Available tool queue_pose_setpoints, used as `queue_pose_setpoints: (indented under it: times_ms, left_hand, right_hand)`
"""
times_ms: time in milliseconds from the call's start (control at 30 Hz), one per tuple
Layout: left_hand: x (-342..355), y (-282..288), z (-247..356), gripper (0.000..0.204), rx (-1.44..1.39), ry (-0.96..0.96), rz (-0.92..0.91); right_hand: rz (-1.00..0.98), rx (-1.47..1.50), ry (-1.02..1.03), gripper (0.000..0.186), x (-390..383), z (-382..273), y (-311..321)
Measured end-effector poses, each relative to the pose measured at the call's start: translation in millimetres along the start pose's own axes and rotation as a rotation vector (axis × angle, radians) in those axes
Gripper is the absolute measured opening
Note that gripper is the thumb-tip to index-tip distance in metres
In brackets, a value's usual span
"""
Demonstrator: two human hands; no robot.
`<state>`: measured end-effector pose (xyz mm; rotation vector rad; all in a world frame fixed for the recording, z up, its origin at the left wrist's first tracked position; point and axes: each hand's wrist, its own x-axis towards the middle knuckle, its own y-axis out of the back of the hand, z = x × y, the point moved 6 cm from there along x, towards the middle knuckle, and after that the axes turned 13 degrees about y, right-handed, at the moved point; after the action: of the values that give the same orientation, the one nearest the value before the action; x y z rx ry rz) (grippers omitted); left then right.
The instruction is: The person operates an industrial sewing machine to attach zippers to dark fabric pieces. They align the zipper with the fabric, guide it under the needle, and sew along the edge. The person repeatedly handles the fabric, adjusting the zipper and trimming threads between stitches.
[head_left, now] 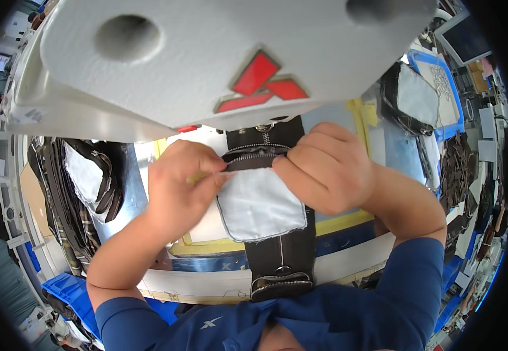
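Observation:
A dark zippered pocket piece with a white fabric panel (262, 205) lies in front of me, with its open metal zipper (257, 157) along the upper edge. My left hand (181, 178) pinches the left corner of that edge between thumb and forefinger. At the opposite corner my right hand (327, 169) is closed on the same edge, its fingertips partly hidden. Beneath the panel runs a long dark fabric strip (280, 251), whose near end carries a small zipped pouch (281, 286). Both hands work just below the sewing machine head (166, 76).
The pale machine head fills the top of the view, close above my hands. Stacked dark fabric pieces (69, 199) lie at left. To the right sit more white-panelled pieces (412, 96) and a blue-rimmed tray (460, 111). Yellow tape (341, 221) borders the work plate.

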<state>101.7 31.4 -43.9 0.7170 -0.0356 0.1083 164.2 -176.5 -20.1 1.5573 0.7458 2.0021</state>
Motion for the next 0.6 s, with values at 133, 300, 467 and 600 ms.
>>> queue_pose_setpoints:
  times_ms: [133,300,467,600]
  left_hand:
    - [-24.7,6.0,19.8,0.027,0.017,-0.313,0.171]
    - [-21.9,2.0,26.9,0.031,-0.087,-0.300,0.160]
    - [-12.2,-3.1,32.5,0.032,-0.109,-0.321,0.111]
    - [-7.9,-8.8,26.0,0.029,-0.149,-0.287,0.088]
  right_hand:
    - [0.085,-0.008,0.063,0.029,7.1,-7.7,9.1]
    - [0.062,0.107,-0.009,0.032,6.8,-5.0,11.1]
    - [0.042,0.267,-0.093,0.030,3.3,1.0,6.4]
    - [0.064,0.321,-0.124,0.028,3.5,3.8,2.1]
